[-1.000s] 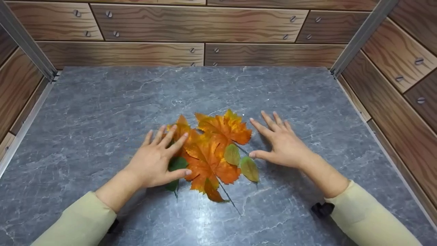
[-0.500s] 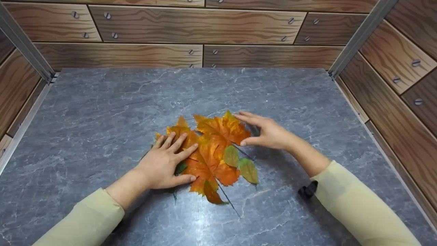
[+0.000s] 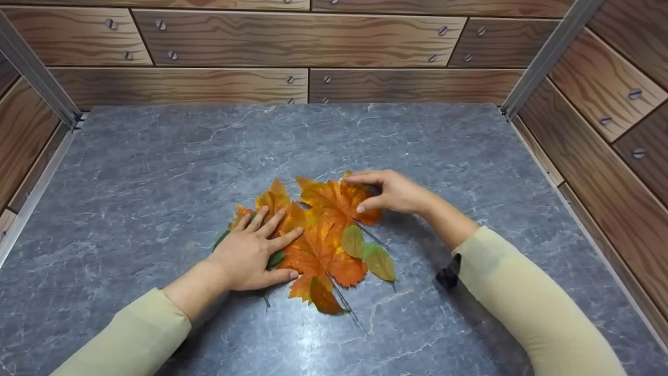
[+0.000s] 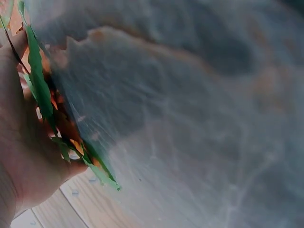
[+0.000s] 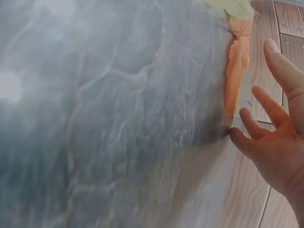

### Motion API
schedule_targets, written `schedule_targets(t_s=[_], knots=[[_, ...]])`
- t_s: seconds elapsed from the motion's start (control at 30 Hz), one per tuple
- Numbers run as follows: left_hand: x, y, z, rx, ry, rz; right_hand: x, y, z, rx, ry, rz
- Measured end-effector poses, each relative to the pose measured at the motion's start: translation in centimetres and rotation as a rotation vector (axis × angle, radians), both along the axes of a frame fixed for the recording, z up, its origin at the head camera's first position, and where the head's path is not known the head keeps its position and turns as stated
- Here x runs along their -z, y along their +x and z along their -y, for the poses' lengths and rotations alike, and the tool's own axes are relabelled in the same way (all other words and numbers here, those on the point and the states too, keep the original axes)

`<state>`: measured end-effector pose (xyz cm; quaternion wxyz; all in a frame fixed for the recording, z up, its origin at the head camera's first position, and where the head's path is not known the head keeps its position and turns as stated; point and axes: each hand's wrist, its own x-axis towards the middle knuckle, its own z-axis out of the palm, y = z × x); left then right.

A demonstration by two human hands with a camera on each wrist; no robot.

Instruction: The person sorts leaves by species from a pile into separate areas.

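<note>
Leaves (image 3: 318, 245) are lying under your spread left hand (image 3: 244, 257); your right hand (image 3: 397, 192) (thumb and fingers apart) is reaching farther over them than before.

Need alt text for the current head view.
A person's spread left hand rests on jagged orange-yellow leaves; the right hand curves over their upper-right edge. Oval green leaves lie among them on a grey marbled tabletop.

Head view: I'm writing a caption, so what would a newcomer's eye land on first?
Probably the bright orange autumn leaves, heaped near the middle of the grey marbled tabletop. Next would come the person's left hand, fingers spread over the heap's left side, and the right hand at its far right edge.
</note>
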<state>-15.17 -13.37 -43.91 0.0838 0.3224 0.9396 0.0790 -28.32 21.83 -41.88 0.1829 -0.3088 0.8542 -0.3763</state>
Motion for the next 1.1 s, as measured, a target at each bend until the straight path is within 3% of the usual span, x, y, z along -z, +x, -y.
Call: schedule_targets(t_s=[0.27,0.53,0.73,1.1], knots=[[-0.1,-0.1,-0.3,0.012,0.002,0.008,1.4,-0.9,-0.4,0.0,0.038,0.031],[-0.2,-0.2,-0.1,0.014,-0.008,-0.004,1.4,-0.9,0.0,0.014,0.149,0.034],[-0.1,-0.1,-0.1,0.008,-0.015,0.0,1.1,-1.1,0.4,-0.019,0.194,0.015],[0.0,-0.2,0.1,-0.003,-0.021,0.017,1.4,-1.5,1.1,-0.027,0.154,-0.017]])
